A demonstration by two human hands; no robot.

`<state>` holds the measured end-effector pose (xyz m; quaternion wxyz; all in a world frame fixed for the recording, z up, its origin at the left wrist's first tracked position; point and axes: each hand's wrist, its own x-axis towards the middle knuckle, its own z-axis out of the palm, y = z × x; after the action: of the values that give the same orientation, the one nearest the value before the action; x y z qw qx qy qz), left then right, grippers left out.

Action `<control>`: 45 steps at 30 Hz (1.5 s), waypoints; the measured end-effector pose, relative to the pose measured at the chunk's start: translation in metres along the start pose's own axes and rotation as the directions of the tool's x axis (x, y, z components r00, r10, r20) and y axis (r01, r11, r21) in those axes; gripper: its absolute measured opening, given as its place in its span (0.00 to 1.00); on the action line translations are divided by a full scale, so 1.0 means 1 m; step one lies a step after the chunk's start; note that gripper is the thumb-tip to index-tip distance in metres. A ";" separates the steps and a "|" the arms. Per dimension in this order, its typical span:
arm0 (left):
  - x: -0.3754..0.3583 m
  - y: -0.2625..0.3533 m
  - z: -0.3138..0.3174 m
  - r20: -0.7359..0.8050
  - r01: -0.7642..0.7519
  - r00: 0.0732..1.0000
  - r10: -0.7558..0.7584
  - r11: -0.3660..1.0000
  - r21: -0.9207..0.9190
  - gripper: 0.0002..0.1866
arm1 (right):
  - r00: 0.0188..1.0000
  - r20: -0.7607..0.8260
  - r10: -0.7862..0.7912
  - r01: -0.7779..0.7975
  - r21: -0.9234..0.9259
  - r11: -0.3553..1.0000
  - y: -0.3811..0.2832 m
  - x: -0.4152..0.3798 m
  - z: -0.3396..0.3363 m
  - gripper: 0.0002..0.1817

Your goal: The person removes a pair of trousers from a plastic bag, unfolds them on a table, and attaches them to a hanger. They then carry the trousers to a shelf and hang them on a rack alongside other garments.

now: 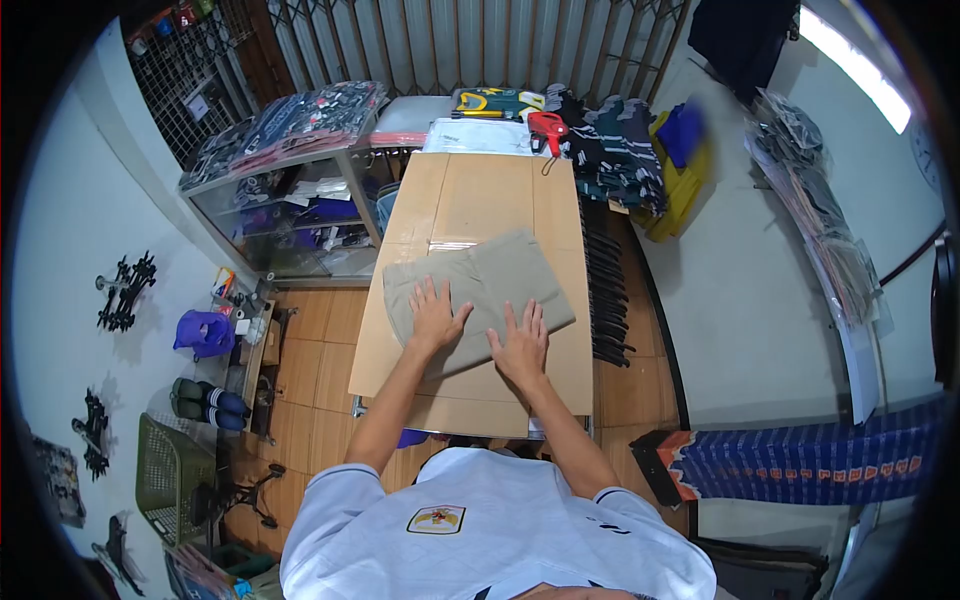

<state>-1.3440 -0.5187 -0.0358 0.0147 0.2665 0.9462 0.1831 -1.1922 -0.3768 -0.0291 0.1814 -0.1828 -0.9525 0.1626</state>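
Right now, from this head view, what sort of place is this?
Likely a small clothing shop or its stockroom: bagged garments piled on a display case, what look like black hangers beside the table, and a folded khaki garment on it.

A clothing shop is indicated. Bagged garments [312, 118] are stacked on a glass display case [362, 195] — folded clothes [622, 152] are piled opposite.

Garment [490, 278] on table [490, 200]; basket [160, 475] left
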 end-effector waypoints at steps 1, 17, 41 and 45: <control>0.012 -0.001 0.000 0.012 -0.019 1.000 0.019 1.000 0.006 0.47 | 1.000 0.008 0.009 -0.009 -0.008 1.000 -0.006 -0.006 -0.002 0.39; 0.088 -0.002 0.000 -0.119 -0.096 0.990 0.073 0.975 -0.201 0.49 | 0.997 0.012 0.077 -0.076 -0.042 0.996 -0.039 -0.021 0.012 0.40; -0.006 -0.011 -0.054 -0.012 -0.059 0.991 0.134 0.354 -0.933 0.08 | 0.959 -0.019 0.283 -0.168 0.768 0.618 -0.011 -0.022 0.009 0.40; -0.079 -0.018 -0.063 0.124 0.100 0.987 0.101 0.222 -0.970 0.07 | 0.795 0.303 0.526 -0.214 0.951 -0.225 0.008 -0.055 -0.035 0.44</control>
<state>-1.2935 -0.5942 0.0110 0.2537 0.2134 0.6202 0.7110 -1.1283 -0.3837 -0.0174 0.2972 -0.2859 -0.3918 0.8225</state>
